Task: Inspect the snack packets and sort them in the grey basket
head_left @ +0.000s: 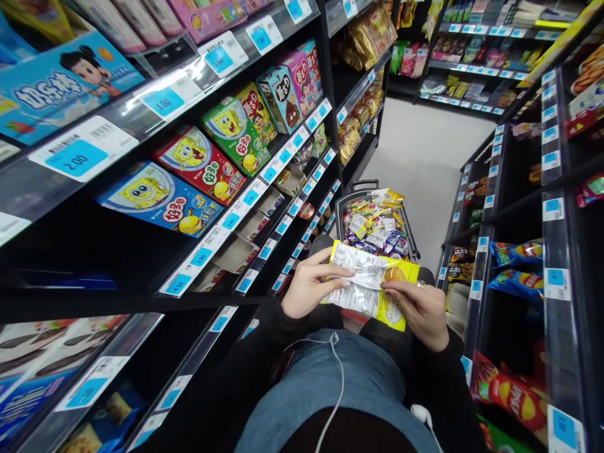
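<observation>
Between my two hands is a yellow and white snack packet (363,286), its back with small print facing up. My left hand (311,283) pinches it on the left, with fingers lying along the middle seam. On the other side my right hand (422,308) grips it between thumb and fingers; a ring shows on one finger. Just beyond the packet stands a dark shopping basket (410,233), filled with many small snack packets (375,220) in yellow, white and blue.
To the left runs a shelf (278,165) with price tags and cartoon snack boxes (184,195). Chip bags (512,390) lie on the right shelf. Grey floor (415,145) stretches ahead to a far shelf (472,69). A white earphone cord (337,390) hangs over my lap.
</observation>
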Available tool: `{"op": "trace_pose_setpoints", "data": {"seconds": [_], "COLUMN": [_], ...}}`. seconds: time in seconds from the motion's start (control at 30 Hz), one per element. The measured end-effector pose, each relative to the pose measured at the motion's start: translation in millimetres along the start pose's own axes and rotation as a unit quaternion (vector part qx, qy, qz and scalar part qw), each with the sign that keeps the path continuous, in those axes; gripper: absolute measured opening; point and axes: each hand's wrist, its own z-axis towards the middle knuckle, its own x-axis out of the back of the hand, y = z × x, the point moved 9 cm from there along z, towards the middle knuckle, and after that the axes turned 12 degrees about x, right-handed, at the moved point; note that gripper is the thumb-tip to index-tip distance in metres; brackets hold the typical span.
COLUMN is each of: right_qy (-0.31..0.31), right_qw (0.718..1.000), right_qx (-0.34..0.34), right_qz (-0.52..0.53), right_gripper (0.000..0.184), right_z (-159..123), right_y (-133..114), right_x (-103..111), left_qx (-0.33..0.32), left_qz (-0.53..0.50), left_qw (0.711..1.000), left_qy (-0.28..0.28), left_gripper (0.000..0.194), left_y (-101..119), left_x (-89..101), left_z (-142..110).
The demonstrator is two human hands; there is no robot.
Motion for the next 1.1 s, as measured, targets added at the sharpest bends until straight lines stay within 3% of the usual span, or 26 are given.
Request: {"op": "trace_pose_setpoints", "data": {"seconds": [0.17, 0.3, 0.5, 0.67, 0.73, 0.97, 1.1], "right_qy": [-0.026, -0.033, -0.008, 0.047, 0.056, 0.032, 0.060], "right_qw": [1.000, 0.999, 0.998, 0.994, 0.993, 0.993, 0.995], "right_qx": [0.002, -0.013, -0.027, -0.019, -0.009, 0.033, 0.013], "right_qz": [-0.003, 0.016, 0.058, 0.101, 0.107, 0.104, 0.084], "right_gripper": [0.018, 0.019, 0.017, 0.013, 0.012, 0.007, 0.005], "right_z": [7, 9, 11, 12, 13, 18, 18], "right_y": [-4, -6, -10, -7, -7, -19, -21], "right_x": [2, 3, 6, 13, 15, 18, 24], "left_qx": [-0.003, -0.061, -0.141, -0.151, -0.158, -0.215, -0.213], "left_qz": [0.026, 0.083, 0.135, 0.158, 0.179, 0.202, 0.101], "left_qw": [1.000, 0.994, 0.979, 0.970, 0.967, 0.954, 0.967], "left_qy": [-0.007, -0.041, -0.064, -0.107, -0.088, 0.056, 0.096], "left_gripper": [0.010, 0.012, 0.014, 0.018, 0.019, 0.014, 0.014], "left_y": [4, 18, 37, 41, 42, 49, 50], "left_x": [-2.6, -3.6, 6.8, 4.3, 4.2, 19.5, 30.3], "left_z": [0, -2, -7, -15, -19, -25, -24]}}
